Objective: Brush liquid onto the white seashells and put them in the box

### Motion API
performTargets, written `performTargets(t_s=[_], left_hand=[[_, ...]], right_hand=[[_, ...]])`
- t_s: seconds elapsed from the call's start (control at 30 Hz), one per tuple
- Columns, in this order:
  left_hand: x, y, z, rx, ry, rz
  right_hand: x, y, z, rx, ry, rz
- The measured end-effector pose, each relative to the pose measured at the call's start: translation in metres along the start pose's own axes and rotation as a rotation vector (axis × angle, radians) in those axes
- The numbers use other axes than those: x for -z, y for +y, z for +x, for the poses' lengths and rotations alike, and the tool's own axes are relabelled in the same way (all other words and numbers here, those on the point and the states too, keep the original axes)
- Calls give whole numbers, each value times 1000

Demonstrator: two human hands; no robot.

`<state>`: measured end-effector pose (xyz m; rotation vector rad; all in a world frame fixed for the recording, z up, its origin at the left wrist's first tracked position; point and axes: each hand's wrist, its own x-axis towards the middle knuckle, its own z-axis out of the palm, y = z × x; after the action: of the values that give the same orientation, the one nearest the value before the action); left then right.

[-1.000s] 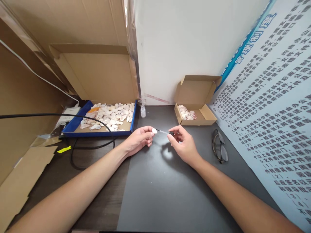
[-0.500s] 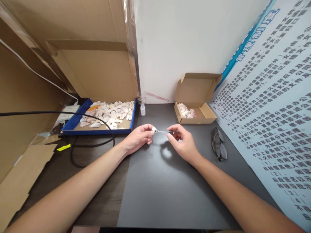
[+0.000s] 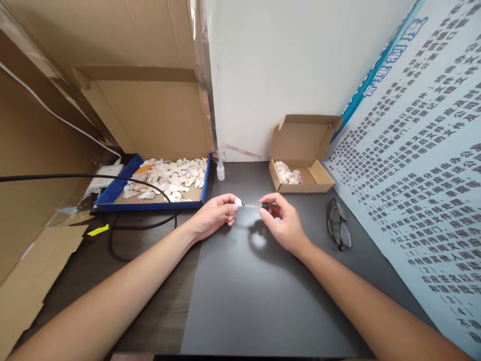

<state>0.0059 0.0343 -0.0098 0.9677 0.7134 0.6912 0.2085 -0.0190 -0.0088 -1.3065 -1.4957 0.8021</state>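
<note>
Between thumb and fingers, my left hand (image 3: 216,216) pinches a small white seashell (image 3: 238,202). My right hand (image 3: 282,220) is closed on the black cap of a brush (image 3: 265,206), whose thin, pale stem points left to the shell. A small dark tip shows at the shell's edge; whether it touches the shell I cannot tell. Beyond my hands stands a small clear bottle (image 3: 220,172) with a pale label. At the back left, a blue-edged box (image 3: 150,205) holds many loose shells (image 3: 180,173).
An open cardboard box (image 3: 304,188) at the back right contains bagged shells (image 3: 286,173). Eyeglasses (image 3: 338,224) lie to the right of my right hand. A black cable (image 3: 143,226) loops across the left side, near a yellow tag (image 3: 98,230). A printed poster (image 3: 424,190) borders the right.
The shell in my left hand has turned slightly, showing more of its white face. My right hand has shifted slightly rightward with the brush. The bottle and boxes stay in place.
</note>
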Motion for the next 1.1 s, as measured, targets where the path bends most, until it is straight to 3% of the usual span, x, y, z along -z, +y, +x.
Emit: performTargets(t_s=[0.43,0.83,0.97,1.1], left_hand=[[0,0,0,-13,-7,-9],[0,0,0,-9,-14,-1],[0,-1,1,-20,-14,-5],[1,-1,1,-13,-14,0]], right_hand=[[1,1,0,-63,-3,12],[1,0,0,-26,-10,24],[1,3,2,-93,9,0],[1,2,1,-38,-1,57]])
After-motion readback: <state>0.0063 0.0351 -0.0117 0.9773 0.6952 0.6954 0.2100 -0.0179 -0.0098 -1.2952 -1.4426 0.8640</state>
